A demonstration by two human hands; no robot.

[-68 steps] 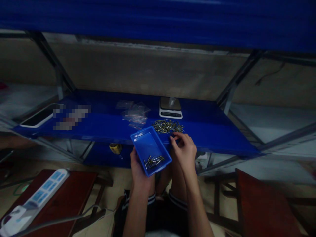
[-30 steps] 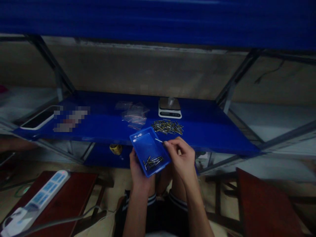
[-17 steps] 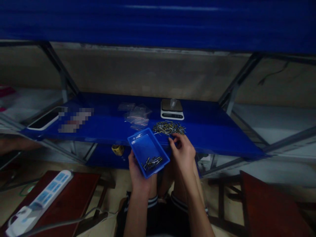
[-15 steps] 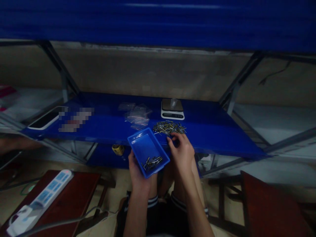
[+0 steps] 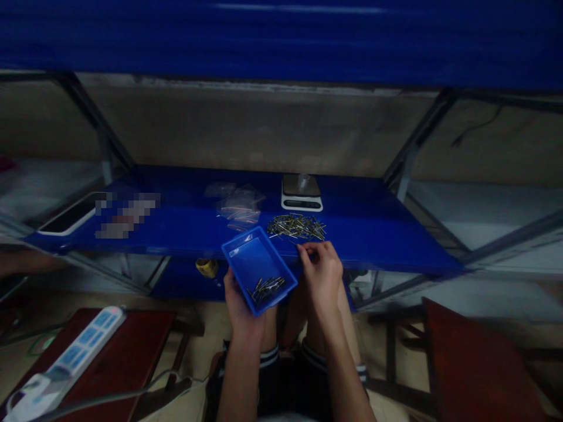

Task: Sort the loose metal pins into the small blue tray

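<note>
My left hand (image 5: 241, 305) grips the lower left side of a blue plastic tray (image 5: 253, 256), which tilts toward me. Several thin dark and brass-toned metal rods (image 5: 267, 289) have gathered at the tray's near end. Just beyond it, a loose pile of similar silver and gold-coloured rods (image 5: 297, 226) lies on the blue table. My right hand (image 5: 323, 266) is at the table's front edge, thumb and forefinger pinched together. A thin rod (image 5: 292, 242) appears to stick out from those fingertips; its exact kind is too small to make out.
Behind the pile stands a white digital scale (image 5: 301, 193) with a small clear cup (image 5: 303, 180) on it. Clear zip bags (image 5: 240, 206) lie to its left. A phone (image 5: 73, 214) rests at the far left. A power strip (image 5: 83, 346) sits on a wooden stool (image 5: 147, 334).
My right hand has drawn slightly back from the pile, and a thin rod now shows at its fingertips. The view has shifted a little; the tray stays in my left hand.
</note>
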